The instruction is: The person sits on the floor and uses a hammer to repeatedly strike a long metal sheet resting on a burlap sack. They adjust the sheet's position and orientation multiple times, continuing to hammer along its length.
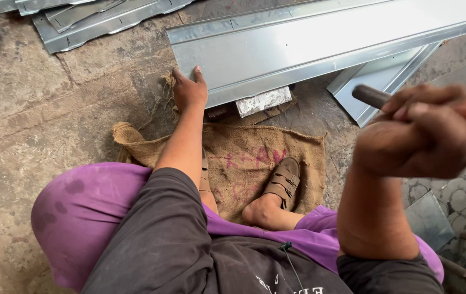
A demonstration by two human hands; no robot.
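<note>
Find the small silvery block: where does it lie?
In the head view, the small silvery block lies centre-top, tucked under the long metal sheet's near edge, just right of the left hand, above the sack.

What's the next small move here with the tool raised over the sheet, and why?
Probably bring the right hand and its metal rod down toward the metal sheet. The rod is lifted clear, while the left hand already presses the sheet's near edge steady.
</note>
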